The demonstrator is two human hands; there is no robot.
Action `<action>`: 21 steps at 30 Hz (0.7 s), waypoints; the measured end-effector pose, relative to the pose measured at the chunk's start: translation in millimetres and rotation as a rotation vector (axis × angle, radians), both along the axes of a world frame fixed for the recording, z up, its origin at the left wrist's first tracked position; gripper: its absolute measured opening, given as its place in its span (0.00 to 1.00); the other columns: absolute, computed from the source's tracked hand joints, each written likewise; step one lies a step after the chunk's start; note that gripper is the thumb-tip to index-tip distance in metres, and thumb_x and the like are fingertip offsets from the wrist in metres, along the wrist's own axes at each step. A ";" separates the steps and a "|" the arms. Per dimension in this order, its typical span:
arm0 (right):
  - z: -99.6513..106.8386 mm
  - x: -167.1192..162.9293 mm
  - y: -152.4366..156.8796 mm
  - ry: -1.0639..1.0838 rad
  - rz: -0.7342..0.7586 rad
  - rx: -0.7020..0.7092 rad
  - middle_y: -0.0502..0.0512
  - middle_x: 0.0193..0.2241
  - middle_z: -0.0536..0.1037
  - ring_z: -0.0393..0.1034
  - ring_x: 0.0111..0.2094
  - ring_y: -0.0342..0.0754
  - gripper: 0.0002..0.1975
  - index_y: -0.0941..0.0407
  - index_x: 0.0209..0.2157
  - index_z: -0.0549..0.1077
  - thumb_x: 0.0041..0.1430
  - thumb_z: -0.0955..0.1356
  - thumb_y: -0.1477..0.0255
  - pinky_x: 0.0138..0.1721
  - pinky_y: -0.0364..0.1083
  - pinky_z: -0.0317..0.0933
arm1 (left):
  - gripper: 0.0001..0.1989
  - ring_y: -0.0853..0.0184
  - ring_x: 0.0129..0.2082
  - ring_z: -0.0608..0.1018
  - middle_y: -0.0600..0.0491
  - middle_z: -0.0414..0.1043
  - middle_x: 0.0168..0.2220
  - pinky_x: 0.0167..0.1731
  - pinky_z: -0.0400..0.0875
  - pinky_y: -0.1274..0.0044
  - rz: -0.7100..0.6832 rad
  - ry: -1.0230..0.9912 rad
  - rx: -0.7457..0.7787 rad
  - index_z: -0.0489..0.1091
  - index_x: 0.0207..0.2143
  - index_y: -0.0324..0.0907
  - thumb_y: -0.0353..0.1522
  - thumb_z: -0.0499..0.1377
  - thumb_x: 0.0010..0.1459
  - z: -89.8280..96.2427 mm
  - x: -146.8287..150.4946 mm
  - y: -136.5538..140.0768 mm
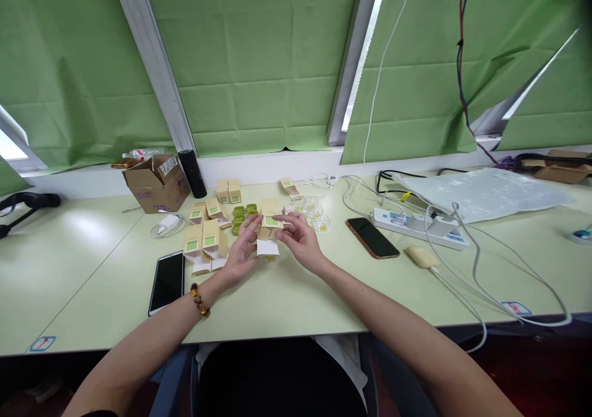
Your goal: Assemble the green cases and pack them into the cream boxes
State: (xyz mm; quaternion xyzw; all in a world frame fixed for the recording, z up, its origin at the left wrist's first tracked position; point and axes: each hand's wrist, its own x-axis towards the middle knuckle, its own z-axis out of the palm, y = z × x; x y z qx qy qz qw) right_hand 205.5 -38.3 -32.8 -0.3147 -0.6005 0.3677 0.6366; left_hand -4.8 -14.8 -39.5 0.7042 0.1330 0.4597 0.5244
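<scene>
No text is legible: purple print point(144, 197) on the cardboard box point(157, 189) at nine o'clock and tabletop point(102, 306) stickers point(42, 343) at eight and four are blurred.

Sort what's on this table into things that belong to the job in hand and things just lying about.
Likely part of the job:
- small carton held by the left hand and right hand
- other small cartons
- green containers
- clear cups

Apparently just lying about:
- left phone
- right phone
- power strip
- cardboard box
- black cylinder
</scene>
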 end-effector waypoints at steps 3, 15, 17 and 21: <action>-1.4 -1.3 -1.2 -0.043 -0.023 0.017 0.52 0.48 0.60 0.76 0.42 0.43 0.20 0.45 0.54 0.79 0.62 0.76 0.61 0.56 0.54 0.75 | 0.41 0.49 0.67 0.70 0.46 0.40 0.76 0.57 0.77 0.64 0.058 -0.006 0.014 0.59 0.71 0.57 0.40 0.70 0.59 -1.1 2.8 -1.0; 1.0 -6.1 -15.2 -0.327 -0.136 0.211 0.58 0.49 0.61 0.63 0.58 0.54 0.19 0.45 0.59 0.77 0.69 0.70 0.69 0.61 0.60 0.74 | 0.27 0.69 0.36 0.78 0.49 0.76 0.47 0.37 0.78 0.74 0.137 -0.103 -0.151 0.61 0.57 0.47 0.41 0.69 0.62 8.3 9.5 -11.0; 0.3 -5.7 -15.4 -0.332 -0.126 0.217 0.58 0.50 0.60 0.63 0.59 0.54 0.20 0.45 0.60 0.76 0.69 0.69 0.70 0.61 0.60 0.73 | 0.27 0.69 0.36 0.78 0.49 0.76 0.47 0.37 0.78 0.75 0.138 -0.107 -0.147 0.62 0.57 0.46 0.41 0.69 0.62 8.2 8.9 -10.6; -1.1 -4.7 -15.5 -0.367 -0.109 0.255 0.59 0.50 0.60 0.61 0.60 0.56 0.22 0.46 0.62 0.75 0.68 0.70 0.71 0.61 0.60 0.72 | 0.25 0.70 0.34 0.77 0.50 0.74 0.46 0.35 0.78 0.75 0.160 -0.118 -0.128 0.62 0.57 0.46 0.40 0.68 0.63 7.0 7.9 -9.8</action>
